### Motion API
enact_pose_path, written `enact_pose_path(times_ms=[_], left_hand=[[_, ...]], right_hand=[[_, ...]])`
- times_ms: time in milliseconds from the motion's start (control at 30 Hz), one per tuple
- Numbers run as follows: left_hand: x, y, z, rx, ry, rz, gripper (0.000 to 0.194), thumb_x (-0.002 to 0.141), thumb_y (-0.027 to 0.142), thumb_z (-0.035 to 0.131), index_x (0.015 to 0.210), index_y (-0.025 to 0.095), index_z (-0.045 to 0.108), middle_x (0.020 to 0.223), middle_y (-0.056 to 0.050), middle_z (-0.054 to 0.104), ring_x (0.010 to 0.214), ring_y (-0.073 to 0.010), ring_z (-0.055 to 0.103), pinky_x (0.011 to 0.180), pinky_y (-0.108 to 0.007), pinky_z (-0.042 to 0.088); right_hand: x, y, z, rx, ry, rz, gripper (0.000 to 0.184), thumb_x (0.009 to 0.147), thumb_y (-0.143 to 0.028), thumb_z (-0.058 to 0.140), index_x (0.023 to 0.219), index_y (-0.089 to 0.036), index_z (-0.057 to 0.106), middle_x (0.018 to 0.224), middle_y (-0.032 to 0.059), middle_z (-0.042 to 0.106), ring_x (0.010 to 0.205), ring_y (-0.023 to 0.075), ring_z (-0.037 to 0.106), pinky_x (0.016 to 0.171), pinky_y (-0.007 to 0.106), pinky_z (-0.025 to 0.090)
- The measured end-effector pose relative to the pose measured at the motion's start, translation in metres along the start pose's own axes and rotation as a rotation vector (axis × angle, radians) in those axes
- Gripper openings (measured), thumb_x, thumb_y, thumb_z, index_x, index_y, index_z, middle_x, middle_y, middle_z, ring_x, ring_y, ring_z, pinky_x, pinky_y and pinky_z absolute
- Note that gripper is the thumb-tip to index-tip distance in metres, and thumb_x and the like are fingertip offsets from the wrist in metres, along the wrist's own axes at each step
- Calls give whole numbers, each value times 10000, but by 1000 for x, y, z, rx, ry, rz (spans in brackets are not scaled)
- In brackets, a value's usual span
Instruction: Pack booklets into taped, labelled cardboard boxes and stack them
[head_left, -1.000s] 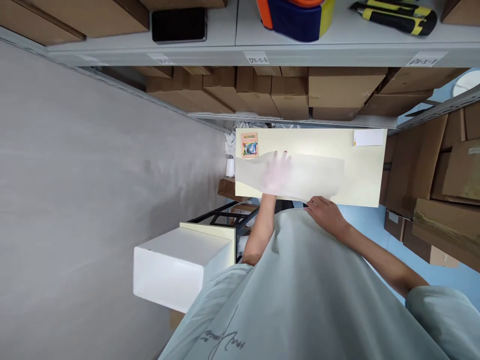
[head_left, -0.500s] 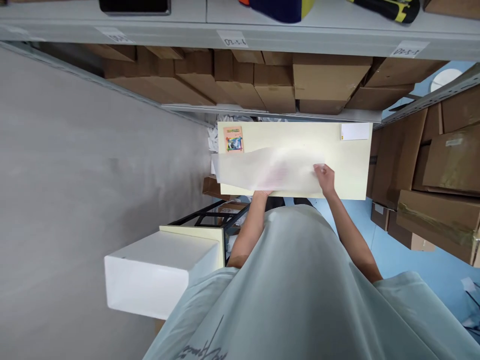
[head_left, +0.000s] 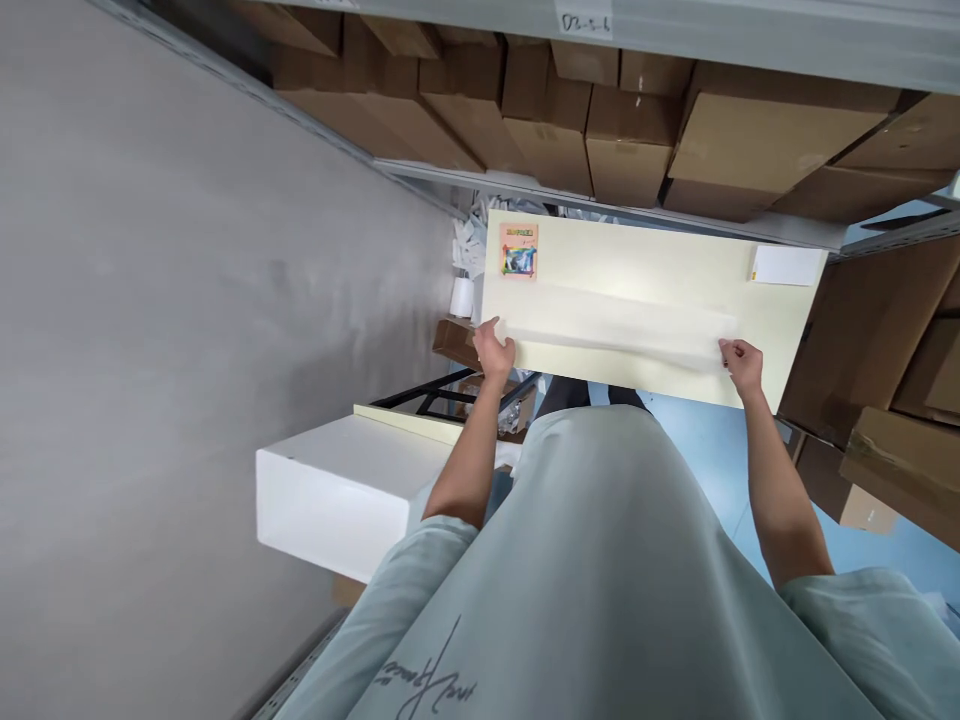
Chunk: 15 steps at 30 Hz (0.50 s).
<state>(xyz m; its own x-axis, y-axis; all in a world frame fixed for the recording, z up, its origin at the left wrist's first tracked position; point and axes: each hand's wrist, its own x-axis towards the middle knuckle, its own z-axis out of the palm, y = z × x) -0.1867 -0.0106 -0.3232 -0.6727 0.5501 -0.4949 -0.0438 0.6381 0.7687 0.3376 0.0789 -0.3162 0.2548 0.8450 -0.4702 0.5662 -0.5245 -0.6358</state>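
Observation:
A long, translucent white sheet [head_left: 615, 318] lies stretched across the pale yellow tabletop [head_left: 637, 250]. At its right end, my right hand [head_left: 741, 366] is closed in a pinch on the sheet. My left hand [head_left: 495, 350] rests by the sheet's left end at the table's edge, thumb and fingers apart. Beyond the sheet, at the table's far left corner, lies a small pink booklet [head_left: 519, 250] with a colourful picture on its cover. A white card or flat box [head_left: 787, 266] is at the far right corner.
Cardboard boxes [head_left: 551, 140] fill the shelf behind the table. More boxes [head_left: 892, 330] are stacked on the right. A large white box [head_left: 337, 490] stands at the lower left, near the grey wall [head_left: 187, 300]. White scraps [head_left: 470, 245] lie beyond the table's left edge.
My left hand has moved from the table's near middle to its left edge, and the sheet now lies flatter and narrower. My right hand keeps its pinch. The view has shifted.

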Motion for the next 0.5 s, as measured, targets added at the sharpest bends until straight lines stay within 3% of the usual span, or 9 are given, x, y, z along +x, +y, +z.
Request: enact_pose_path(times_ms=[100, 233, 300, 400, 500], left_hand=[[27, -1, -14, 387, -191, 270, 486, 666, -28, 747, 1101, 189, 736, 1428, -194, 585, 1518, -425, 390, 1337, -548, 239], [53, -6, -23, 546, -363, 333, 414, 618, -16, 775, 964, 206, 737, 1282, -192, 603, 1427, -477, 428, 1305, -615, 235], [60, -9, -27, 492, -434, 346, 381, 612, -3, 793, 916, 219, 730, 1202, -177, 615, 1396, -471, 441, 1301, -596, 236], [64, -14, -36, 263, -479, 316, 313, 683, 37, 793, 917, 231, 722, 1074, -153, 619, 1300, -434, 515, 1279, -559, 276], [68, -17, -50, -69, -353, 174, 246, 801, 68, 734, 981, 235, 713, 1020, -141, 613, 1153, -375, 604, 1213, -517, 381]], right_hand=[[1, -3, 6, 57, -23, 86, 379, 826, -527, 774, 744, -176, 655, 569, -48, 566, 562, 126, 529, 593, 275, 528], [-9, -35, 9, 11, 120, 100, 248, 852, -410, 745, 758, -202, 649, 675, 15, 675, 607, 162, 641, 640, 309, 587], [-23, -64, 8, -47, 237, 56, 196, 893, -371, 692, 779, -227, 622, 738, 61, 719, 641, 189, 691, 659, 334, 601], [-56, -127, 6, -167, 404, -80, 204, 956, -396, 617, 810, -264, 565, 780, 136, 748, 635, 232, 713, 618, 375, 586], [-101, -206, 7, -333, 585, -334, 315, 994, -538, 581, 810, -285, 537, 773, 172, 736, 634, 264, 709, 617, 425, 562]])
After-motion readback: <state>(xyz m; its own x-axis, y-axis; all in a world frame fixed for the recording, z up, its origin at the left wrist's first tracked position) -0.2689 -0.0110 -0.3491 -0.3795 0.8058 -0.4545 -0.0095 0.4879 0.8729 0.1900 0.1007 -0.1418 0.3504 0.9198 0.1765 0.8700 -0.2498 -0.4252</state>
